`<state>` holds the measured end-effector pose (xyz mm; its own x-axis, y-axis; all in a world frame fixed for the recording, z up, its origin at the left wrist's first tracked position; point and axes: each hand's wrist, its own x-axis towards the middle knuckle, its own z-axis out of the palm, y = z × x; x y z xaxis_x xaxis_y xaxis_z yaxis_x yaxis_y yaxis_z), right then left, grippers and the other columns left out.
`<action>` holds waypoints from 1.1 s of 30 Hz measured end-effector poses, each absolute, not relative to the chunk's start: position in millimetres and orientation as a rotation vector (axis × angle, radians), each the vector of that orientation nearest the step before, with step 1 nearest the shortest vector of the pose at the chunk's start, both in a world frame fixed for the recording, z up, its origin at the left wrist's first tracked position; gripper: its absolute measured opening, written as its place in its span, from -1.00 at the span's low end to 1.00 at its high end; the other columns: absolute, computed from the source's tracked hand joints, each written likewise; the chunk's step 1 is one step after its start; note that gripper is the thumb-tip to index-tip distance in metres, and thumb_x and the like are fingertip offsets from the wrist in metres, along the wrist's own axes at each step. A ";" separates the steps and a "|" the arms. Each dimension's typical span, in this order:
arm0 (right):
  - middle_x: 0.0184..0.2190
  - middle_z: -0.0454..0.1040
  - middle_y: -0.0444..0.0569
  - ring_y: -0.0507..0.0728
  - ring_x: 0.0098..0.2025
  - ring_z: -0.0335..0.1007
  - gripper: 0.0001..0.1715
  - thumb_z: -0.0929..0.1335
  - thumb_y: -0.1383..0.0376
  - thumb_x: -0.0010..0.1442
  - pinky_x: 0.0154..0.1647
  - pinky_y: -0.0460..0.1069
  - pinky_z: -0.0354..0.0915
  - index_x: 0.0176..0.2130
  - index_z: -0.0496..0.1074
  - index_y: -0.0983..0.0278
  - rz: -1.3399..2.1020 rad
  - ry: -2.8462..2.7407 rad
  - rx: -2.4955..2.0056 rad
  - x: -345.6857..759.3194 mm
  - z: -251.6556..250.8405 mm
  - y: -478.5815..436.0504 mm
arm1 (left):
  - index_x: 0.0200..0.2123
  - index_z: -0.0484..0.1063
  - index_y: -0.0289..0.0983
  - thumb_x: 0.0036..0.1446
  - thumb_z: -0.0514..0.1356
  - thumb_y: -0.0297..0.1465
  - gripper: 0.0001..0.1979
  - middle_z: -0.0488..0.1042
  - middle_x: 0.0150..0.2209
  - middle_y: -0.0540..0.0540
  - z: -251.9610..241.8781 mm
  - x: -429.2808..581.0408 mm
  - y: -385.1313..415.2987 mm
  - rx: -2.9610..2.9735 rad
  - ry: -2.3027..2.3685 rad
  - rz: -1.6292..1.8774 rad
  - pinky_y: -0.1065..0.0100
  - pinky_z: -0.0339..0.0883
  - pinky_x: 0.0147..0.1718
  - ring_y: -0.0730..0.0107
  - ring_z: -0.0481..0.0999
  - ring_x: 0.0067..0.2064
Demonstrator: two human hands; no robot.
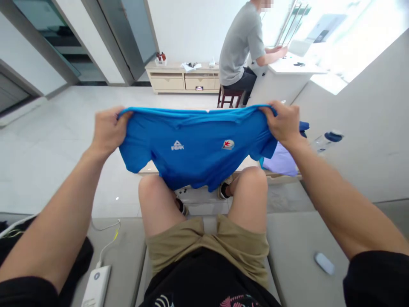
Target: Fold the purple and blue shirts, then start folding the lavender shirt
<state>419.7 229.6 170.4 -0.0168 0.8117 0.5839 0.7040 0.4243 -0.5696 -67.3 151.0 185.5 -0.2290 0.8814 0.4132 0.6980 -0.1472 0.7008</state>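
Note:
A bright blue T-shirt with a white logo and a round badge on the chest hangs stretched between my two hands, above my knees. My left hand is closed on its left shoulder. My right hand is closed on its right shoulder. The shirt's lower hem droops in front of a low table, most of which it hides.
More clothes, lilac and blue, lie on the table at the right beside a clear bottle with a blue cap. I sit on a grey sofa with a white power bank and cable. A person in grey sits at a white counter.

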 end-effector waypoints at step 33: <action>-0.64 0.35 -0.10 0.10 -0.57 0.24 -0.07 -0.02 -0.22 0.64 -0.44 0.05 -0.05 -0.22 0.58 0.26 -0.699 -2.193 -1.305 497.7 50.3 224.8 | -0.58 0.16 -0.17 0.50 0.05 -0.11 -0.45 0.00 -0.68 0.11 40.6 -133.3 136.4 2.582 2.062 1.260 0.30 -0.15 -0.53 0.46 -0.01 -0.63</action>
